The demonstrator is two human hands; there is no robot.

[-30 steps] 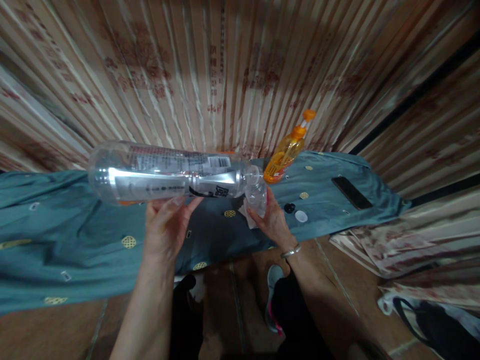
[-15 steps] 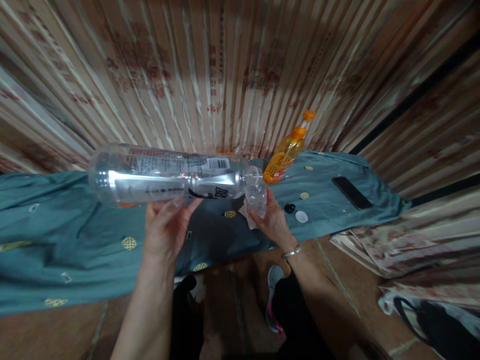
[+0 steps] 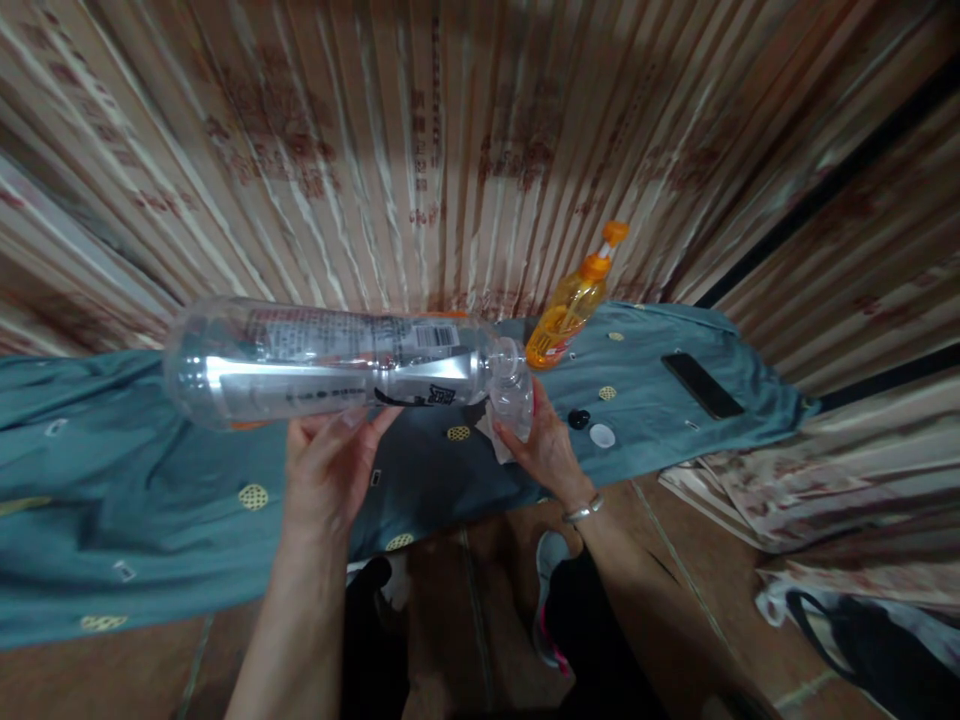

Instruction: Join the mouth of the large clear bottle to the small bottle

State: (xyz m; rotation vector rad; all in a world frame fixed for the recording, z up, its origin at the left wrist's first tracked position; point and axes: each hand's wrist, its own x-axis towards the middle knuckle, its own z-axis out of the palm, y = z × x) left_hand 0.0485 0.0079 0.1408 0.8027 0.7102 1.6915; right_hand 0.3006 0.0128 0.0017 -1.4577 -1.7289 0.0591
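Above your left fingers (image 3: 341, 430): clear bottle (image 3: 330, 345), silver label (image 3: 315, 390), black writing (image 3: 441, 395). Below them: blue-green cloth (image 3: 427, 475), yellow spots (image 3: 253, 497).

A teal cloth (image 3: 435, 490) carries an orange pump bottle (image 3: 564, 318), phone (image 3: 703, 386), black piece (image 3: 578, 419) — and a white disc (image 3: 602, 436).

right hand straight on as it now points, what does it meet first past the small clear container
The right hand would probably meet the neck end of the large clear plastic bottle first, though depth is unclear.
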